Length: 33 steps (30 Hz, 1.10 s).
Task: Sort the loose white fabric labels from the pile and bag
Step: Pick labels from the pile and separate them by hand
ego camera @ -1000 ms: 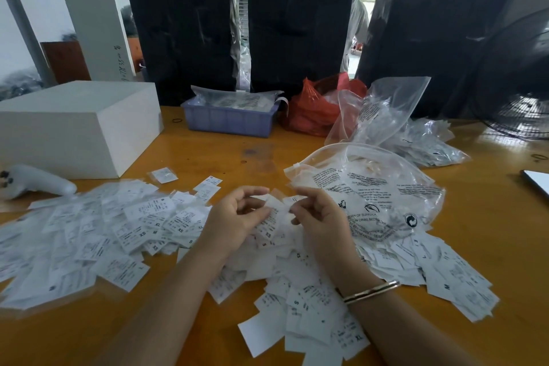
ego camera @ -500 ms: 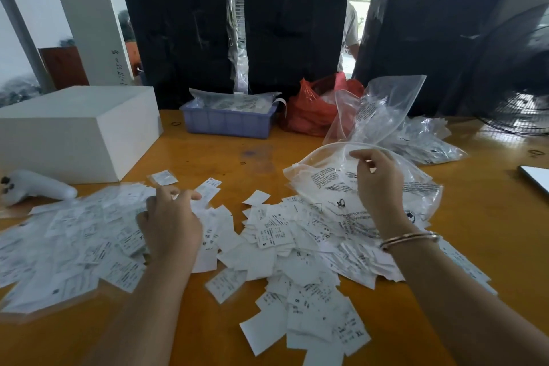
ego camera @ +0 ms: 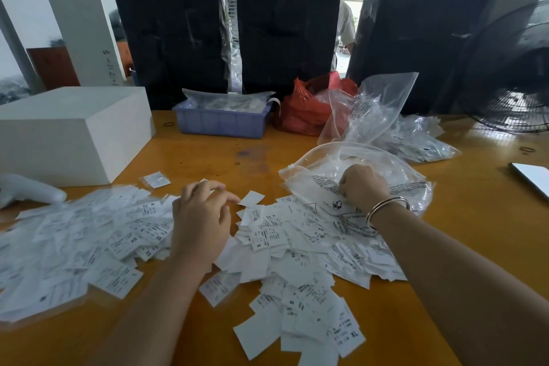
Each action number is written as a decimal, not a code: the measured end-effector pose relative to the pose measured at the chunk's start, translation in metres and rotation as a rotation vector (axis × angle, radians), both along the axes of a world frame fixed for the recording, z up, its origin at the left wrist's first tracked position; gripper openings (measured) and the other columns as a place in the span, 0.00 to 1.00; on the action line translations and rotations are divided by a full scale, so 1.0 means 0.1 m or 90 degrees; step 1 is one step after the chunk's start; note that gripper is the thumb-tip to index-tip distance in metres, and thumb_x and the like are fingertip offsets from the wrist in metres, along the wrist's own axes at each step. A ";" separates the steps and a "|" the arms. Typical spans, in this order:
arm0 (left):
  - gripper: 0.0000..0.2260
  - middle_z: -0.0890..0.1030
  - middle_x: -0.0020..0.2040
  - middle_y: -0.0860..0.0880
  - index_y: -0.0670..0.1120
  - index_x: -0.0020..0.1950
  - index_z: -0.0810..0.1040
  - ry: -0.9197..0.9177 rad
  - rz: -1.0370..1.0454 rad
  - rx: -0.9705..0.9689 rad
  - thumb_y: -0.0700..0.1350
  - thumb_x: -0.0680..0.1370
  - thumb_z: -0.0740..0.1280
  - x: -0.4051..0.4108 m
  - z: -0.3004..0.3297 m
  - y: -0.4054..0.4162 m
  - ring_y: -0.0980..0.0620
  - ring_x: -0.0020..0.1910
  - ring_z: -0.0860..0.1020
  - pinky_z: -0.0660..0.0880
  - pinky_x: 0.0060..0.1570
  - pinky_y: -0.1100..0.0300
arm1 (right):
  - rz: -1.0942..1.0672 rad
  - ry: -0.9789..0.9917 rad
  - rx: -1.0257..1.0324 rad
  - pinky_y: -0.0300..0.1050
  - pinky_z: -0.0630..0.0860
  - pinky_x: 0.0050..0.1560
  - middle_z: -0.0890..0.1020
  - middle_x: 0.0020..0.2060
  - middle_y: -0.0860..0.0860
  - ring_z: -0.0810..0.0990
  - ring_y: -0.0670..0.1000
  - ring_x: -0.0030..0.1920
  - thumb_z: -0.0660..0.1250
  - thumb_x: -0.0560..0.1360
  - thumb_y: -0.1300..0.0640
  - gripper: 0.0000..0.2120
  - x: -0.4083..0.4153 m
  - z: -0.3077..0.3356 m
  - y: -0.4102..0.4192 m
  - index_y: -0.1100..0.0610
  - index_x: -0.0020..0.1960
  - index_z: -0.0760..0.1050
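We see both hands over the yellow wooden bench (ego camera: 190,157). The left hand (ego camera: 200,226) hovers over the middle heap of loose white printed fabric labels (ego camera: 285,249), fingers spread and relaxed, grip holding nothing we can make out. The right hand (ego camera: 362,184), with a metal bangle (ego camera: 386,208) at the wrist, sits at the mouth of the clear zip-top plastic bag with black print (ego camera: 371,163); its fingers are curled into the bag film, so we read that grip as pinching the bag.

The bag lies right of centre, touching the far right side of the label heap. A second spread of labels (ego camera: 74,241) runs to the left edge, lying on clear film. A white box (ego camera: 74,131) sits toward the far left corner, and a white handheld device (ego camera: 29,190) lies just in front of it. At the far edge: blue plastic tray (ego camera: 221,122), red plastic bag (ego camera: 306,110), more clear bags (ego camera: 410,134). A black fan (ego camera: 517,74) stands at the far right corner.
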<state>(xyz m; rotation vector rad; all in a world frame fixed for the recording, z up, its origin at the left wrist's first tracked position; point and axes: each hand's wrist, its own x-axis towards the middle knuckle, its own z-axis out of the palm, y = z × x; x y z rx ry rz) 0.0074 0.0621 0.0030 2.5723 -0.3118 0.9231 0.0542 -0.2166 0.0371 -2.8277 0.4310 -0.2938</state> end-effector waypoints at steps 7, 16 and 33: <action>0.10 0.81 0.52 0.48 0.49 0.46 0.84 -0.013 -0.038 -0.004 0.35 0.72 0.70 0.03 -0.05 -0.02 0.42 0.56 0.74 0.72 0.48 0.48 | -0.001 -0.054 0.078 0.51 0.77 0.47 0.81 0.40 0.55 0.80 0.57 0.42 0.65 0.74 0.60 0.07 -0.02 0.03 -0.05 0.61 0.40 0.79; 0.08 0.78 0.52 0.55 0.52 0.50 0.81 0.045 -0.159 -0.154 0.40 0.76 0.68 -0.02 0.00 -0.10 0.53 0.57 0.70 0.67 0.57 0.55 | 0.164 -0.336 0.382 0.31 0.69 0.29 0.77 0.34 0.49 0.73 0.45 0.32 0.68 0.74 0.63 0.08 -0.28 0.21 0.32 0.53 0.40 0.71; 0.10 0.77 0.59 0.54 0.51 0.60 0.77 0.308 -0.278 -0.155 0.44 0.79 0.64 -0.10 -0.05 -0.20 0.57 0.56 0.75 0.74 0.58 0.59 | 0.292 -0.183 0.307 0.39 0.76 0.47 0.81 0.45 0.48 0.78 0.46 0.45 0.63 0.76 0.64 0.08 -0.77 -0.27 0.97 0.55 0.49 0.79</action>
